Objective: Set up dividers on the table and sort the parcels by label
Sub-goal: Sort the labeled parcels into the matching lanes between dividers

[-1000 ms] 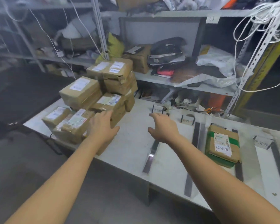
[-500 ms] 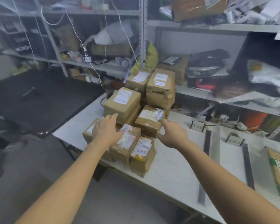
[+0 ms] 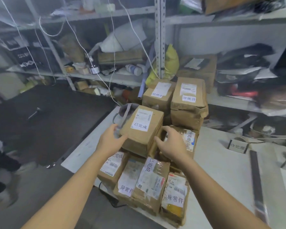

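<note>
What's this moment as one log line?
parcel: atop pile | left hand: touches its left side | right hand: at its right side

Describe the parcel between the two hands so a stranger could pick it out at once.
On the white table, look to the pile of brown cardboard parcels at its left end. The parcel sits raised on the lower ones, flanked by the left hand and right hand. Its top label alone reads 已完成 upright and unobstructed.
</note>
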Available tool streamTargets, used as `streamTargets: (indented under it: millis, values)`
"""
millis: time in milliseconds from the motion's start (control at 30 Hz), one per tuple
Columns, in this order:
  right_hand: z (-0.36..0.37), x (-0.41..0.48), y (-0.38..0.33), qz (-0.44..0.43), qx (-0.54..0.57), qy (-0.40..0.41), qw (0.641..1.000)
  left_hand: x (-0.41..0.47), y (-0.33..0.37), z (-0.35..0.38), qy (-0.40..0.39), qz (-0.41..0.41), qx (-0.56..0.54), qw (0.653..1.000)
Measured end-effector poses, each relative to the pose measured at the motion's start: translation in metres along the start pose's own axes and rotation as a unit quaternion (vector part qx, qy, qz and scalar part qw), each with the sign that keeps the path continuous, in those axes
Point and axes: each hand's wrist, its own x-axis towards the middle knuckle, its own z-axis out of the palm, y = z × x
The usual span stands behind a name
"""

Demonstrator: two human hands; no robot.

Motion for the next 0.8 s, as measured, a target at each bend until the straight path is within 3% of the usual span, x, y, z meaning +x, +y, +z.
streamTargets:
  millis: [233, 367, 800]
  values:
    - [0.046, 0.019, -0.018, 0.139, 0.142, -0.056, 0.979, 0.054, -0.026, 0.014, -0.124, -0.023, -0.122, 0.985]
    - [0.066, 0.019, -0.032, 0.212, 0.212, -0.008, 0.954, 0.074, -0.037, 0.020, -0.189, -0.011, -0.168, 0.968]
    - [0.088, -0.010, -0.060, 0.224, 0.275, 0.083, 0.931, 0.082, -0.064, 0.015, -0.214, 0.073, -0.172, 0.959]
